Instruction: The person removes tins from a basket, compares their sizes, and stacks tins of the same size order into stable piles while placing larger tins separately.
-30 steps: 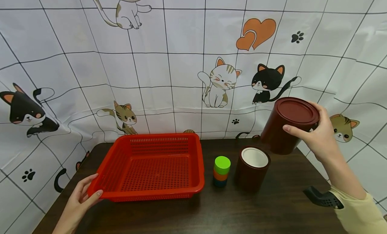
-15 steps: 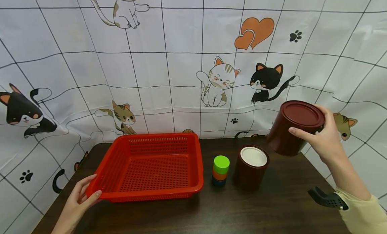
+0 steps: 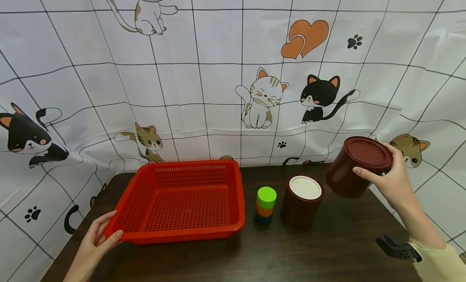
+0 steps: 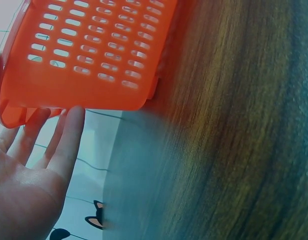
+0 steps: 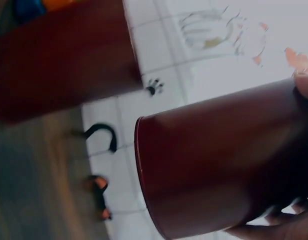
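My right hand (image 3: 391,177) grips a dark reddish-brown cylindrical canister (image 3: 356,168) near its upper end, thumb on the near side. It is tilted and held over the right of the table; the right wrist view shows the canister (image 5: 219,160) with its lower rim off the tabletop. A second brown canister (image 3: 300,209), with a white top, stands upright to its left. My left hand (image 3: 95,241) holds the front left corner of a red plastic basket (image 3: 182,234), thumb at the rim. In the left wrist view its fingers (image 4: 69,142) lie against the basket's outer wall.
A stack of small cylinders (image 3: 265,204), green over orange over dark blue, stands between the basket and the upright canister. All rest on a dark wooden table (image 3: 255,261). A white cloth (image 3: 218,83) with cat prints hangs behind.
My right hand has carried the canister a little to the right and lowered it toward the table. My left hand and the basket have stayed in place.
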A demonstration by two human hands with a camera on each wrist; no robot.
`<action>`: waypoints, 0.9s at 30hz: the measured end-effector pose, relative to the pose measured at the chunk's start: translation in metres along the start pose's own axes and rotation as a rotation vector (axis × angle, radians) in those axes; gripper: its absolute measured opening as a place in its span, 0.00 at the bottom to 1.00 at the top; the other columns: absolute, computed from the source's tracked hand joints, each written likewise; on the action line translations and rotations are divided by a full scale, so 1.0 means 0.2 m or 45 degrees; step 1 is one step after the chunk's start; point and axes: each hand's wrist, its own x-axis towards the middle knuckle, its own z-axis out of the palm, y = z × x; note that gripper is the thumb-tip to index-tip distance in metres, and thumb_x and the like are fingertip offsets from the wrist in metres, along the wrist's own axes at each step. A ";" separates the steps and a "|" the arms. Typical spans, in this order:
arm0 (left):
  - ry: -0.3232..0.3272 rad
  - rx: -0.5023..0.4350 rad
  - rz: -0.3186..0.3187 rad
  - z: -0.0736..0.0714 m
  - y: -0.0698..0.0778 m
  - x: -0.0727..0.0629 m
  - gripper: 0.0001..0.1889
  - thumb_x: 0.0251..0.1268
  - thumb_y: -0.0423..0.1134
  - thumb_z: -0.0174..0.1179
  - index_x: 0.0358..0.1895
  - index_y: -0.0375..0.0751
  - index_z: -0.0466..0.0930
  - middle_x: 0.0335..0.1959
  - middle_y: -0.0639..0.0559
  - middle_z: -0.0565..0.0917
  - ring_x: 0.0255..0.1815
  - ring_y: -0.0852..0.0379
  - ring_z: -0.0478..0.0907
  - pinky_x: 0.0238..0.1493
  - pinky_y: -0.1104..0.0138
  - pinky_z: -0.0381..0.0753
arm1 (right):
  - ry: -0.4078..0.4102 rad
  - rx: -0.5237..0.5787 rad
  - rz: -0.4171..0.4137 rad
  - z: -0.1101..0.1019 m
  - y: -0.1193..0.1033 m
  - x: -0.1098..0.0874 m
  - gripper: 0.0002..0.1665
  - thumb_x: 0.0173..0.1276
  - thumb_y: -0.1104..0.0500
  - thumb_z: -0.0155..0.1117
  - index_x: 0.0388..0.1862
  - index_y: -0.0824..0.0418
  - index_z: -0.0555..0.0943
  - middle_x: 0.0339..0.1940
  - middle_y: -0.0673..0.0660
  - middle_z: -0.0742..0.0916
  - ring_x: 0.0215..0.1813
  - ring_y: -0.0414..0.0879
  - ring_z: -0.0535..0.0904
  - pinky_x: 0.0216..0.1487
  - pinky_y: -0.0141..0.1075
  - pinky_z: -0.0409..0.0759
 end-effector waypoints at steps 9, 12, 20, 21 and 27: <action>-0.005 -0.017 0.011 0.00 0.00 -0.01 0.33 0.72 0.32 0.57 0.74 0.52 0.53 0.54 0.74 0.71 0.48 0.77 0.79 0.42 0.72 0.86 | -0.051 -0.061 0.010 0.03 0.20 -0.04 0.54 0.63 0.60 0.71 0.80 0.52 0.48 0.65 0.46 0.65 0.54 0.23 0.62 0.42 0.13 0.67; 0.002 -0.009 0.003 0.00 0.00 0.00 0.33 0.72 0.33 0.57 0.74 0.52 0.54 0.53 0.74 0.72 0.47 0.77 0.79 0.42 0.72 0.85 | -0.064 -0.068 0.017 0.05 0.23 -0.05 0.54 0.63 0.60 0.70 0.80 0.56 0.48 0.67 0.56 0.65 0.54 0.22 0.61 0.42 0.13 0.65; 0.008 0.003 -0.008 0.00 0.01 0.00 0.33 0.71 0.33 0.57 0.74 0.52 0.54 0.53 0.74 0.71 0.47 0.78 0.78 0.42 0.72 0.85 | -0.114 -0.064 0.015 0.10 0.32 -0.07 0.55 0.62 0.61 0.71 0.80 0.59 0.47 0.68 0.62 0.64 0.52 0.19 0.62 0.44 0.12 0.64; 0.009 0.002 -0.010 0.00 0.01 0.00 0.33 0.71 0.32 0.57 0.74 0.52 0.54 0.53 0.74 0.71 0.47 0.78 0.78 0.42 0.72 0.85 | -0.118 -0.053 0.003 0.11 0.33 -0.08 0.55 0.62 0.62 0.71 0.79 0.59 0.47 0.66 0.57 0.66 0.52 0.19 0.63 0.44 0.12 0.64; 0.015 0.007 -0.022 0.00 0.01 0.00 0.33 0.71 0.32 0.58 0.74 0.52 0.54 0.53 0.74 0.71 0.46 0.79 0.78 0.42 0.72 0.85 | -0.147 0.015 -0.044 0.14 0.37 -0.10 0.53 0.60 0.66 0.71 0.77 0.62 0.51 0.55 0.30 0.67 0.52 0.20 0.67 0.46 0.13 0.66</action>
